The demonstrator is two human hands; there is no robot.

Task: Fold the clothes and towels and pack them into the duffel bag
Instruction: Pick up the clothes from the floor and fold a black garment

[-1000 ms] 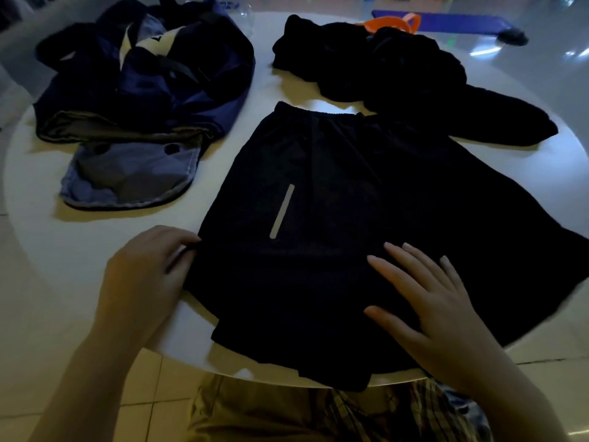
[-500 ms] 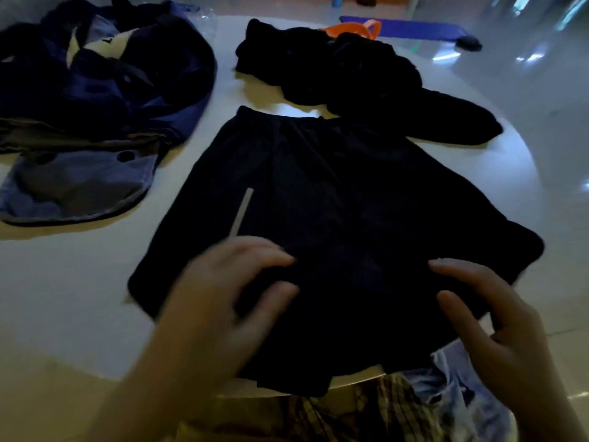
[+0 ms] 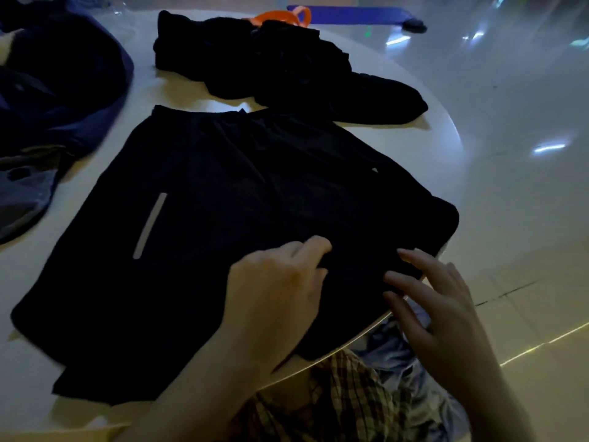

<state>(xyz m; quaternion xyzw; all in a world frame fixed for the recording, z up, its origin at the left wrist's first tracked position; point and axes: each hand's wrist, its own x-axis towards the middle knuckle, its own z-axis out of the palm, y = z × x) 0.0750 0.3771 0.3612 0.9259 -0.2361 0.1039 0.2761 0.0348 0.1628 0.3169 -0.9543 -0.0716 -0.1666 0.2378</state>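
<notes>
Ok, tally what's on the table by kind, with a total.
Black shorts, spread flat under both hands: 1
Heap of black clothes, pieces too tangled to count: 1
Navy duffel bag: 1
Total: 3

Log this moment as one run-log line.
stage: folding | black shorts flat on table | left hand pinches fabric | right hand open on hem | duffel bag unpacked

Bench (image 3: 411, 148): round, white, dimly lit | Floor (image 3: 526, 90): pale glossy tiles, marked by dark grout lines and bright streaks of reflected light | Far side: a blue mat (image 3: 347, 15) laid flat on the floor — an orange object (image 3: 280, 16) seen just beside it.
</notes>
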